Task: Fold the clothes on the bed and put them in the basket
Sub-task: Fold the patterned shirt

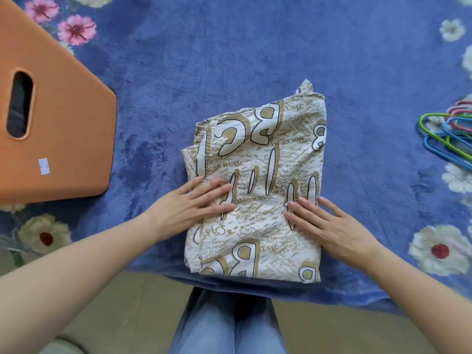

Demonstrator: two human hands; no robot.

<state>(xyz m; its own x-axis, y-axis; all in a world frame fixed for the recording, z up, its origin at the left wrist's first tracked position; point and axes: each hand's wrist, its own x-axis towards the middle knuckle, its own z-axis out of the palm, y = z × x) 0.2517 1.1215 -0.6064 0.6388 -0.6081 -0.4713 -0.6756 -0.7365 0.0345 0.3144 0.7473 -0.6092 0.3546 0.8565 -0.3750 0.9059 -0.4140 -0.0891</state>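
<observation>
Head: orange basket [63, 139] L of folded garment [268, 154], hangers [456, 135] far R.

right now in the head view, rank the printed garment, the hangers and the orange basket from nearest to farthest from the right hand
From the right hand:
1. printed garment, under its fingers, mid-bed
2. hangers, at the right edge of the view
3. orange basket, far left, beyond the garment

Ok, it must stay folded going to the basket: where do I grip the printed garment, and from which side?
Probably its two long side edges: left hand sliding under from the left, right hand from the right. The garment lies flat, loosely layered, so a grip under both sides supports the folds.
</observation>
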